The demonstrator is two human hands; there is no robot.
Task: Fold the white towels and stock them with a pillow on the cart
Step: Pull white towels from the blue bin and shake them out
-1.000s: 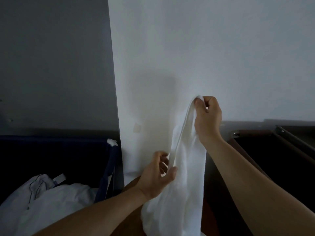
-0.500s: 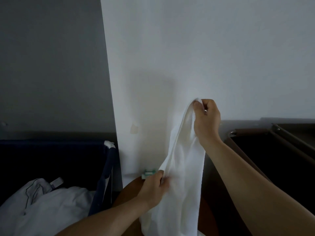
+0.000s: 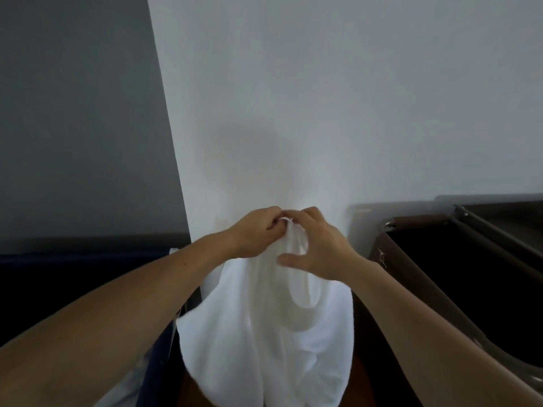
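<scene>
A white towel (image 3: 264,342) hangs in loose folds in front of me, held up at its top edge. My left hand (image 3: 255,233) and my right hand (image 3: 320,245) meet at that top edge, fingertips almost touching, and both pinch the cloth there. My right thumb sticks out across the hanging fabric. The towel's lower part bunches over a brown surface (image 3: 361,377) below. No pillow is in view.
A white wall (image 3: 323,98) stands straight ahead with a grey wall (image 3: 79,113) to its left. A dark blue bin (image 3: 73,277) with white linen (image 3: 126,389) sits at the left. A brown cart with a dark open compartment (image 3: 470,289) stands at the right.
My left hand has slid up the towel's edge from low down to meet my right hand at the top. The towel now hangs doubled from both hands.
</scene>
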